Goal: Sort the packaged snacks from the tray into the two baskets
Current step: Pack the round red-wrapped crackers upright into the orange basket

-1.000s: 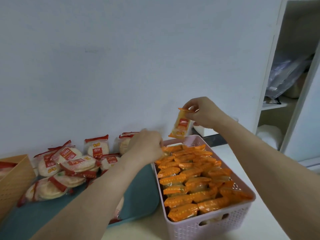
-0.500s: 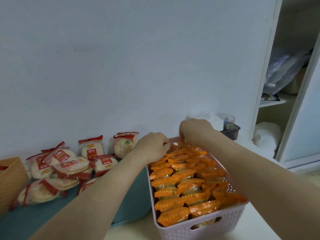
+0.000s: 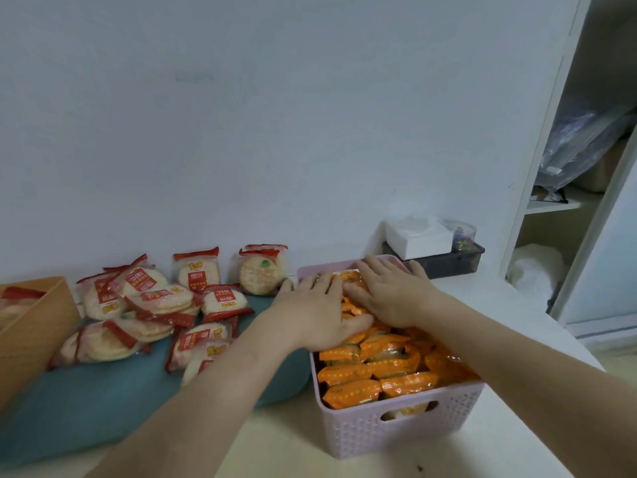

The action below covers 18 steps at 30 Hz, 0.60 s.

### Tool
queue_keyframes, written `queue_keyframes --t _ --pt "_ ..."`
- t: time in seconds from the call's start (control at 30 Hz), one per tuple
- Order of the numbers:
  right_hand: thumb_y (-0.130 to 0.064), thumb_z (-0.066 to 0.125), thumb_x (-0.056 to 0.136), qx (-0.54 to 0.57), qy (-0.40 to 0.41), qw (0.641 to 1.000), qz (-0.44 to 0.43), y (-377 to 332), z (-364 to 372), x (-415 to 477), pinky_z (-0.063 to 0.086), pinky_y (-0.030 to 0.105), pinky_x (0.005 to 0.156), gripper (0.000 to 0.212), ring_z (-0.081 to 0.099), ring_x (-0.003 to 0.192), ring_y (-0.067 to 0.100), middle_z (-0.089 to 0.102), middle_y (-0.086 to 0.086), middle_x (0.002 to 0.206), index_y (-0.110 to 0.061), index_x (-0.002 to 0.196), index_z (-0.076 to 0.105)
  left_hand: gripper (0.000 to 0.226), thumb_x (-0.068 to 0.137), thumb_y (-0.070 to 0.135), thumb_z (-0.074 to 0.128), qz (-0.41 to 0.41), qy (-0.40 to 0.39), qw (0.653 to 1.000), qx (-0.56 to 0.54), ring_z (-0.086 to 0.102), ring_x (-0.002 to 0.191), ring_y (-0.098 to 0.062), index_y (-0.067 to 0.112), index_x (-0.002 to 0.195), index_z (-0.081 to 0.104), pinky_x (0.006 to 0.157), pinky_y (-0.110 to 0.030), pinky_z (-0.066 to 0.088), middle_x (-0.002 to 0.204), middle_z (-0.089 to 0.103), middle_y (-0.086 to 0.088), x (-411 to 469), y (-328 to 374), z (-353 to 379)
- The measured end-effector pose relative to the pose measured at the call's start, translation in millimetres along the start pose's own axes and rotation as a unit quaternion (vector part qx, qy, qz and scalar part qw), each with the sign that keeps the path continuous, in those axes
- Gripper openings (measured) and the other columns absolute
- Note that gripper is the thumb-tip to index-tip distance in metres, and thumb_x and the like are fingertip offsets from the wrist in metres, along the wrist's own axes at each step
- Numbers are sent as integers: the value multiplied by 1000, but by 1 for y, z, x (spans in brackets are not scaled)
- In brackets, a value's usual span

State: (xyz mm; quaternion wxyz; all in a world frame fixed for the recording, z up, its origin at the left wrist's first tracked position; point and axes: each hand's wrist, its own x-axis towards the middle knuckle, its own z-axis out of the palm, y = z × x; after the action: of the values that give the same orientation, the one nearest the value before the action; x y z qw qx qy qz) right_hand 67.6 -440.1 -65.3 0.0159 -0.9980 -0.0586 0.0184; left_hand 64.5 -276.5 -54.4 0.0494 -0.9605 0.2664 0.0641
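Note:
A pink perforated basket stands at the right, filled with several orange snack packets. My left hand and my right hand lie flat, fingers spread, on the packets at the basket's far end. Neither hand holds a packet. Several red-and-white rice cracker packets are heaped on the teal tray at the left, some leaning on the wall. An orange basket at the far left edge holds more red-and-white packets.
A dark box with a white tissue pack and a small clear jar stands behind the pink basket. An open white cupboard with shelves and a plastic bag is at the right. The wall is close behind.
My right hand lowered the orange packet it held into the pink basket and let go. Both hands now press flat on the packets; earlier they were curled.

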Motion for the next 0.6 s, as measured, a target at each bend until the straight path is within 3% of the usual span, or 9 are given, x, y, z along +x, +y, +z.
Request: queue_keyframes --t 0.17,0.27,0.4,0.5,0.6 --pt "-55 15 98 -20 -30 999 19 -1 -8 -6 5 69 110 60 2 150 15 4 -9 163 -33 154 10 99 82 81 21 -16 -12 1000 -6 2 150 -25 18 155 0 116 -58 11 164 0 -3 8 -1 -6" --pt "-56 17 98 18 -14 998 53 -14 -23 -15 5 70 108 56 8 149 21 11 -5 162 -41 152 10 86 89 73 24 -3 50 994 -100 -3 150 -23 22 155 4 118 -56 8 164 0 -3 -9 -3 -3" --pt "-44 32 101 134 110 983 62 -52 -56 -35 30 44 105 49 43 133 24 45 1 147 -30 148 31 52 101 46 35 9 208 926 -314 14 148 -16 28 149 31 117 -36 15 161 19 4 -50 -17 7" --pt "-31 43 98 222 146 964 0 -101 -72 -46 38 30 94 44 48 126 22 51 3 141 -23 141 43 40 97 31 47 -24 291 920 -260 32 140 -16 25 137 51 112 -33 27 152 37 7 -77 -56 22" --pt "-27 46 95 274 105 955 -42 -158 -61 -35 38 28 94 46 48 126 24 52 6 140 -18 140 45 37 91 24 52 -117 290 930 -194 42 131 -24 22 128 59 104 -36 33 138 50 0 -96 -114 39"
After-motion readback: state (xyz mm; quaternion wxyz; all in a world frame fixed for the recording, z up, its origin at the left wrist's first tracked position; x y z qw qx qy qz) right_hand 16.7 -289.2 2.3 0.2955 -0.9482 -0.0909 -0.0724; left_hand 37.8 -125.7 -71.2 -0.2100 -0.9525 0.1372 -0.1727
